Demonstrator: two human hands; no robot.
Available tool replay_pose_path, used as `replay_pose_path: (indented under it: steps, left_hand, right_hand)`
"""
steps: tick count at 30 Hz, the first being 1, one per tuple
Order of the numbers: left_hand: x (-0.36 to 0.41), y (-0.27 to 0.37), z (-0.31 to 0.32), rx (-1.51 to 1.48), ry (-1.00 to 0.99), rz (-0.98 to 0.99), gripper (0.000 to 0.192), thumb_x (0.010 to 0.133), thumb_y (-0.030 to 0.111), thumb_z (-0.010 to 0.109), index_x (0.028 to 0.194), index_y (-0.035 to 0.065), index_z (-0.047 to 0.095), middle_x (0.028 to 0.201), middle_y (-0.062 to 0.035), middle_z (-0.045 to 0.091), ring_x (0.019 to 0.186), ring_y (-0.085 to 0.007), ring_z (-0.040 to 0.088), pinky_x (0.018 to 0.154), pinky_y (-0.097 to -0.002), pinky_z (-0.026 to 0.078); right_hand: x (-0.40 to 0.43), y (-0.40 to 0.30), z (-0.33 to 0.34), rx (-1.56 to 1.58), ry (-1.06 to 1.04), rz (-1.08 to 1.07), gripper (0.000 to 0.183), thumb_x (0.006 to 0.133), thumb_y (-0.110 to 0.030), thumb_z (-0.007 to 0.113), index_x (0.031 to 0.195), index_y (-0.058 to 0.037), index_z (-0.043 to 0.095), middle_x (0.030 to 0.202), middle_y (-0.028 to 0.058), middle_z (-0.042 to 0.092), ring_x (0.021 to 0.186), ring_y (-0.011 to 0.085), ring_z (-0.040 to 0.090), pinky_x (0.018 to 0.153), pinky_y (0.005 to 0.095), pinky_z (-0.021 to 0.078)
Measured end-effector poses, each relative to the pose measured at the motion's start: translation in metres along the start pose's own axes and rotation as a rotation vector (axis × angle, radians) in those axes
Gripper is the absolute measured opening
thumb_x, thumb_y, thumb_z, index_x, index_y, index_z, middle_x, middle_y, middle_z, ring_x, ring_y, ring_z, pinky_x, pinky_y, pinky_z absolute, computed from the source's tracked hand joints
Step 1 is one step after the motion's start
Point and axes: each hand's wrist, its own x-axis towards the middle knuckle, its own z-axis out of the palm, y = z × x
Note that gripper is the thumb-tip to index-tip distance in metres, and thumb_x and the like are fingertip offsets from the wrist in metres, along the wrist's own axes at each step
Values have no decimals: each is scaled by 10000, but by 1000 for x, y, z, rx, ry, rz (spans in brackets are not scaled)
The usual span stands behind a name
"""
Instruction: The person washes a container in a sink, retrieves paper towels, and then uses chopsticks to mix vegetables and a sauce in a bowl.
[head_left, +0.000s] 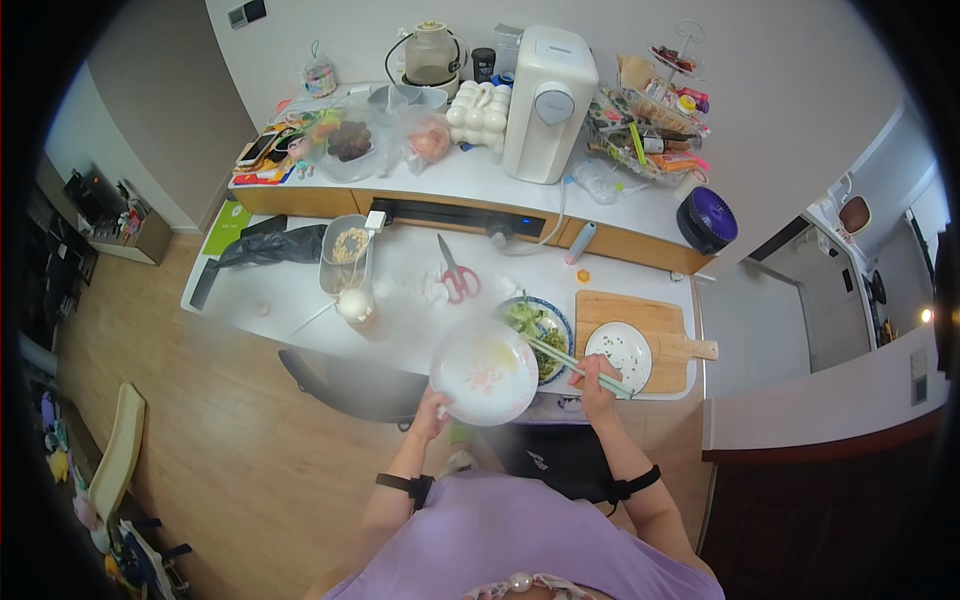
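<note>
My left hand grips the rim of a white bowl with a pinkish pattern and a little yellowish liquid inside, held above the table's front edge. In my right hand is a pair of pale green chopsticks, their tips at a blue-rimmed dish of leafy and chopped greens. The bowl partly hides that dish. Just right of it, a small white plate with green bits lies on a wooden cutting board, partly behind my right hand.
Red-handled scissors lie mid-table. Further left stand a clear container of nuts, a small white appliance and a black plastic bag. A white water dispenser and a purple fan occupy the raised shelf. A dark chair sits at the front edge.
</note>
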Motion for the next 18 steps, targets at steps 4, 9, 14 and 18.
replay_pose_path:
  steps: [4, 9, 14, 18]
  left_hand:
    - [-2, -2, -15, -29, -18, -7, 533, 575, 61, 447, 1106, 74, 398, 709, -12, 474, 411, -77, 357, 338, -170, 293]
    - [-12, 0, -22, 9, 118, -69, 527, 577, 80, 455, 1102, 80, 415, 760, -12, 478, 488, -81, 397, 351, -174, 299]
    - [-18, 4, -24, 9, 62, -14, 517, 593, 83, 459, 1107, 72, 407, 752, -15, 476, 493, -74, 397, 361, -170, 285]
    - [-18, 2, -27, -25, 20, -10, 552, 603, 76, 451, 1151, 81, 379, 739, -9, 461, 502, -62, 382, 361, -166, 253]
  right_hand:
    - [22, 25, 14, -19, 97, 45, 285, 876, -172, 394, 682, 1, 510, 503, 58, 501, 427, 101, 512, 405, 232, 392]
    - [40, 60, 39, 107, 83, 158, 286, 875, -188, 405, 688, 3, 509, 522, 53, 520, 423, 91, 504, 402, 216, 389]
    - [43, 67, 38, 101, 2, 192, 268, 870, -198, 417, 729, 8, 515, 566, 66, 545, 419, 85, 497, 402, 202, 390]
    - [39, 36, 26, 271, -13, 157, 254, 865, -193, 422, 758, 14, 525, 607, 79, 562, 447, 90, 506, 417, 210, 401]
